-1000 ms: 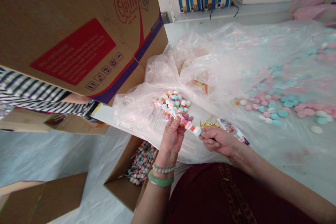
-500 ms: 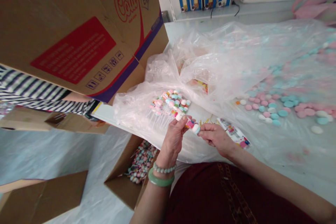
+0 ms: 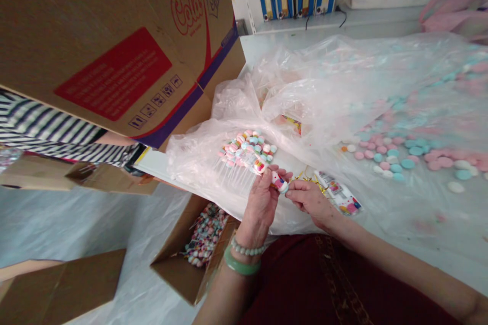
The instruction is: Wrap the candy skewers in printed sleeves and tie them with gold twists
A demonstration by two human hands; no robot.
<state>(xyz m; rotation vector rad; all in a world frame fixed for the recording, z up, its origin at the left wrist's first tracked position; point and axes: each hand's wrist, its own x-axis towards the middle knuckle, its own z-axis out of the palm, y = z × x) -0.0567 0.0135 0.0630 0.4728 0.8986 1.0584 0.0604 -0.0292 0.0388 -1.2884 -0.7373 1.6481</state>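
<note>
My left hand point(image 3: 263, 198) is closed around a candy skewer point(image 3: 279, 182) in a clear bag printed with coloured dots. At the skewer's lower right end, the fingers of my right hand point(image 3: 307, 199) are pinched together; the bag's end is partly hidden there. Beyond my left hand lies a pile of pastel candy skewers point(image 3: 249, 147) with white sticks pointing toward the table edge. Gold twist ties point(image 3: 307, 176) lie just behind my right hand, beside a stack of printed clear bags point(image 3: 341, 195).
Clear plastic sheeting point(image 3: 324, 101) covers much of the table, with loose pink, blue and white candies point(image 3: 396, 155) to the right. A large carton point(image 3: 114, 35) stands at left, near a person in a striped sleeve point(image 3: 49, 124). Below the edge, an open box point(image 3: 179, 259) holds many wrapped candies.
The candy skewer has turned slightly in my hands, showing more of the printed bag. My left hand has shifted a little to the right, and more twist ties show behind my right hand.
</note>
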